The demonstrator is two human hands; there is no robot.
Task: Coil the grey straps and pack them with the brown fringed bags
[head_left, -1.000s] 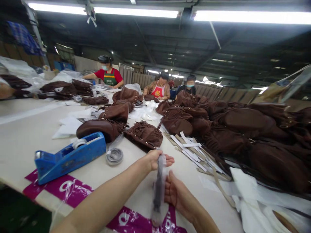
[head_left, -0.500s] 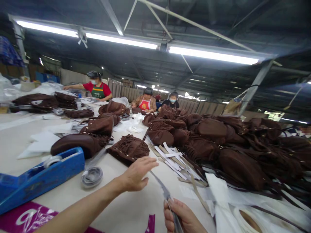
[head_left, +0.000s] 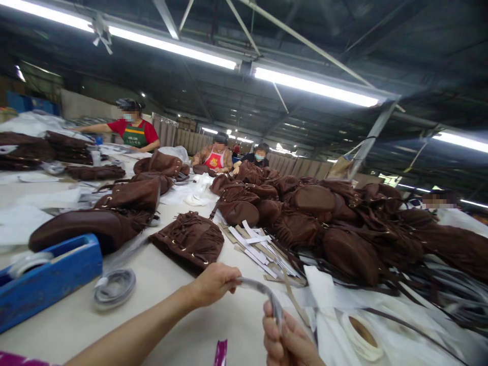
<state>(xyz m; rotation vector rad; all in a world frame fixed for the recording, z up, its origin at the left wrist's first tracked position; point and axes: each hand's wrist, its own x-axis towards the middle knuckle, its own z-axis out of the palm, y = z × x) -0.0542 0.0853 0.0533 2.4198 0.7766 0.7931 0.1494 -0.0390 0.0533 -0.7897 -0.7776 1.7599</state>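
My left hand (head_left: 215, 282) is closed in a pinch on one end of a thin strip in a clear plastic sleeve (head_left: 259, 290). My right hand (head_left: 284, 338), at the bottom edge, is shut on the strip's other end, so it arches between them. Just beyond my left hand lies a brown fringed bag (head_left: 188, 239) on the pale table (head_left: 163, 300).
A blue tape dispenser (head_left: 46, 277) and a coiled grey band (head_left: 114, 287) sit at the left. Flat paper strips (head_left: 259, 246), a tape roll (head_left: 360, 333) and a big heap of brown bags (head_left: 343, 223) fill the right. Three people work at the far end.
My left hand, open half a second ago, has closed on the strip's far end. The strip went from hanging upright to arching between both hands. The view has tilted upward.
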